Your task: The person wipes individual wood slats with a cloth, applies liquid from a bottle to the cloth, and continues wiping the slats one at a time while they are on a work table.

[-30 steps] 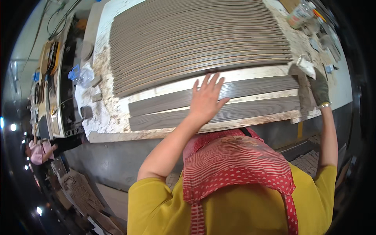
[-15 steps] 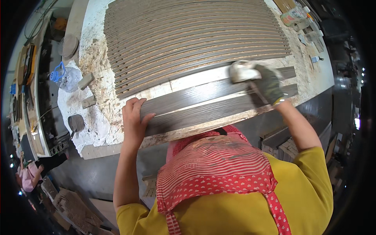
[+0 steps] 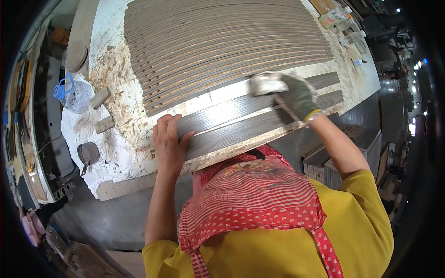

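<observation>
Two grey wood-grain strips lie side by side along the bench's near edge, the upper strip and the lower strip. Their left ends sit under my bare left hand, which is open, thumb apart from the fingers and pressing on them. My right hand wears a dark patterned glove with a yellow cuff. It is closed on a bunched whitish cloth, blurred by motion, over the upper strip right of its middle. Something thin and brownish hangs below the cloth; its kind is unclear.
Many thin grey strips lie in rows across the stained bench. To the left are a clear jug with a blue handle, two small blocks and a round pot. Bottles stand at the far right.
My right hand and the cloth have moved a little left along the strips. The whole view has shifted slightly; my left hand stays at the strips' left ends.
</observation>
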Tool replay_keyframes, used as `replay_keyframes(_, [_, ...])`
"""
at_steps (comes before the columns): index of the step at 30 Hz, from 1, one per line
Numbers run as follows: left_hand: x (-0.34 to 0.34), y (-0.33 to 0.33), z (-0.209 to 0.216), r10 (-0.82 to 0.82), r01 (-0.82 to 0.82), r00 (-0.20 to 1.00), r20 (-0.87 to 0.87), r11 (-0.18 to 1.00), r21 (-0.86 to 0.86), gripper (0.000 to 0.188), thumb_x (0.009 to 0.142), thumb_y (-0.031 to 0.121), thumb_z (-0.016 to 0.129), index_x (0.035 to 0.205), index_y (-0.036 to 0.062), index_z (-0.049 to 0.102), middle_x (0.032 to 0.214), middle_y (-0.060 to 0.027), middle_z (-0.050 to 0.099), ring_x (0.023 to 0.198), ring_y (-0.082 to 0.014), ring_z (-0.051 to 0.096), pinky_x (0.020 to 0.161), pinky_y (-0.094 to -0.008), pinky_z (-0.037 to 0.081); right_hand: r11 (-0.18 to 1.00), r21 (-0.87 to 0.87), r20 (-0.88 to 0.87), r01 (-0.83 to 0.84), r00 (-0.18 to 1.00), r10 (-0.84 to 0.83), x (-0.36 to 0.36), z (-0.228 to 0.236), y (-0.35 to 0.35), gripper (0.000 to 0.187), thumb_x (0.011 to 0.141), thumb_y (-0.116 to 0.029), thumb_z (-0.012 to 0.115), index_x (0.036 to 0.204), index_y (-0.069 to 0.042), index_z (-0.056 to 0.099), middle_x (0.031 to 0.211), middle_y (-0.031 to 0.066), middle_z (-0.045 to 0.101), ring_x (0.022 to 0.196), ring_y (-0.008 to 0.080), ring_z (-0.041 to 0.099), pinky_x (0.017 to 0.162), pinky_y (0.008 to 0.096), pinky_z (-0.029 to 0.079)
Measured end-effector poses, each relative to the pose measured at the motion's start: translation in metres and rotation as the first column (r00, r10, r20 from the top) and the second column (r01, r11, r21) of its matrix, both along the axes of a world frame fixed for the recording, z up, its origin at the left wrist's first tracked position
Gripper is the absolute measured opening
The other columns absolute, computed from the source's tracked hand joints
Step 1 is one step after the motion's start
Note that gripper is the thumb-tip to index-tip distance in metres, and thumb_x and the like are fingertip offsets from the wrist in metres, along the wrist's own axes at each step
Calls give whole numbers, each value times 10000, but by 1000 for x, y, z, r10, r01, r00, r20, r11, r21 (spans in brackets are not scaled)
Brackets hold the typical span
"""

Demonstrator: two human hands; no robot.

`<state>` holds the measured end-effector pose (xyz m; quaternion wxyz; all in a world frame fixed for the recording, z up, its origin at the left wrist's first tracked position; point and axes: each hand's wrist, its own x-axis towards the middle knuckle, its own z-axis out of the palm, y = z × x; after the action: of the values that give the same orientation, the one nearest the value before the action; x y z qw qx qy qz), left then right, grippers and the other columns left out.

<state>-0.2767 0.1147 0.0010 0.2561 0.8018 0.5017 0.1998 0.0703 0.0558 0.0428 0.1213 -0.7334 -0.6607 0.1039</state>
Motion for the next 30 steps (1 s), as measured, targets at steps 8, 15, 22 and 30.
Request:
replay_keyframes(8, [-22, 10, -11, -128, 132, 985, 120, 991, -28, 686, 666, 84, 784, 1275, 14, 476, 1153, -144, 548, 1056, -318, 518, 919, -384, 409, 958, -18, -222, -287, 935, 276, -96, -20, 36, 247, 765, -167, 642, 971, -40, 590, 916, 164, 618, 879, 320, 606, 818, 406, 470])
replay_keyframes(15, [-43, 8, -9, -91, 182, 939, 331, 950, -254, 820, 719, 72, 756, 1417, 40, 326, 1214, -106, 579, 1118, -239, 528, 919, -317, 423, 972, -101, -71, -213, 976, 206, -82, -2, 19, 262, 769, -71, 583, 1029, -53, 601, 862, 139, 626, 766, 311, 615, 705, 416, 494])
replay_keyframes(22, [-41, 4, -12, -39, 95, 963, 268, 975, -198, 955, 713, 77, 772, 1479, 77, 200, 1350, -176, 426, 1188, -295, 474, 1006, -369, 392, 867, 195, -272, -459, 824, 498, -185, -25, 69, 302, 814, -197, 593, 1067, -34, 598, 959, 177, 636, 864, 340, 620, 785, 435, 487])
replay_keyframes(30, [-46, -5, -3, -141, 166, 969, 202, 980, -110, 971, 693, 135, 786, 1466, 63, 203, 1305, -104, 509, 1210, -310, 445, 1032, -414, 344, 987, -4, -119, -159, 980, 158, -10, 25, -7, 169, 798, -122, 668, 958, -72, 647, 925, 123, 659, 853, 281, 637, 761, 373, 519])
